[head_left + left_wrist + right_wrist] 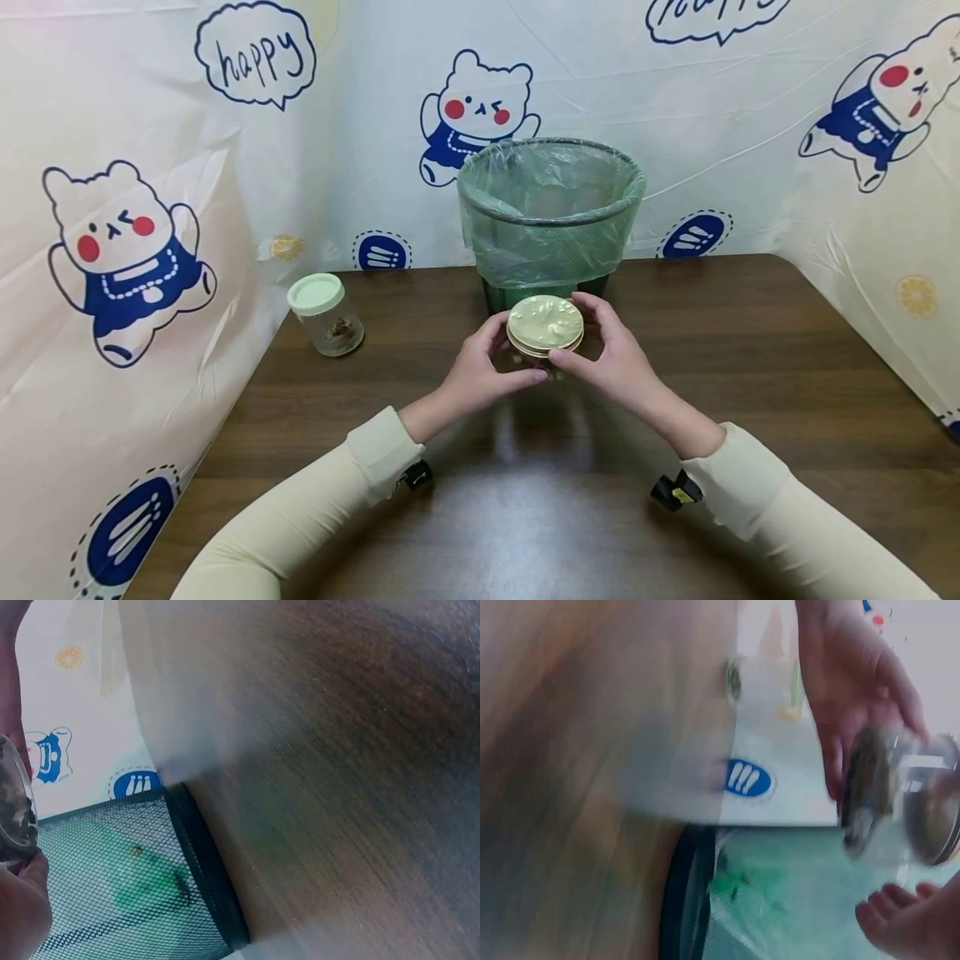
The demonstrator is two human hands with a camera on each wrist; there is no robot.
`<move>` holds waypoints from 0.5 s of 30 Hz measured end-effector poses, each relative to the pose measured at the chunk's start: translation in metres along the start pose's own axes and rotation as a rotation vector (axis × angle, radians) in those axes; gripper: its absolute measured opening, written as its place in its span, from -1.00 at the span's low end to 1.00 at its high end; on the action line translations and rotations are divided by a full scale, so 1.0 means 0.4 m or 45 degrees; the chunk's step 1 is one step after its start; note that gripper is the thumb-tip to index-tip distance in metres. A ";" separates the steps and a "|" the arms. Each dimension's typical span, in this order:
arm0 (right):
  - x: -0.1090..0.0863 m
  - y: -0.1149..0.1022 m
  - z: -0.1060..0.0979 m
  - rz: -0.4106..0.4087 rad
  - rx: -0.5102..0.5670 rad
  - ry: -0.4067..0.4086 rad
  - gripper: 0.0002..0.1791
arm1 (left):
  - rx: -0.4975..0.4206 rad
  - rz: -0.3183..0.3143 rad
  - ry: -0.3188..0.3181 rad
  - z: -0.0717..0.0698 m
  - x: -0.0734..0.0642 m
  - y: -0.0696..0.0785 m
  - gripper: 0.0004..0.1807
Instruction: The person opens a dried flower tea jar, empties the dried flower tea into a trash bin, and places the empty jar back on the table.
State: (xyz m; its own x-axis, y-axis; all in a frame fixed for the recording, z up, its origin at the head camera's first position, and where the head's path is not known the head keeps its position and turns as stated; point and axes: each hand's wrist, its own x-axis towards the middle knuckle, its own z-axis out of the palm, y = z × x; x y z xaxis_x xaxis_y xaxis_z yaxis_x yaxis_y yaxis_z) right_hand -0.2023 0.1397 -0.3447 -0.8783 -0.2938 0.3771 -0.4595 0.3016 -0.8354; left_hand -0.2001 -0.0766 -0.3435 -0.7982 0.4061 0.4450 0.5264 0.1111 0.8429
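A clear jar (874, 795) with a gold lid (545, 322) is between both hands, above the table near the bin. Dark contents lie toward its base. My left hand (480, 367) holds the jar's body from the left, thumb across the front. The right hand (618, 354) grips the lid from the right, with its thumb at the front rim and a finger behind; its other fingers (885, 915) stand off the glass. In the left wrist view only the jar's base (16, 806) shows at the edge.
A black mesh bin (562, 221) lined with a green plastic bag stands just behind the hands. To the left, another clear jar (327, 325) with a pale green lid and some brown bits sits on the brown table (750, 358). A printed curtain (360, 108) hangs around the table.
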 end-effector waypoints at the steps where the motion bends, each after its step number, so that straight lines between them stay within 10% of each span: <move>1: -0.003 -0.005 0.007 0.016 -0.011 0.029 -0.12 | 0.003 0.005 0.005 0.001 0.001 -0.001 -0.21; 15: -0.024 -0.041 0.069 0.182 -0.055 0.193 0.03 | 0.149 0.066 0.117 0.019 0.011 -0.100 -0.21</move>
State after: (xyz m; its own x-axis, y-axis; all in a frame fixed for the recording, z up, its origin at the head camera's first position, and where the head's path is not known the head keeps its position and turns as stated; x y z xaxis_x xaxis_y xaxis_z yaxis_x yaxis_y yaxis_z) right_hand -0.1826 0.1125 -0.3459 -0.9434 -0.1062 0.3144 -0.3309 0.3700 -0.8681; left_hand -0.2226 -0.0725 -0.3776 -0.7896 0.3298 0.5175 0.5940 0.1989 0.7795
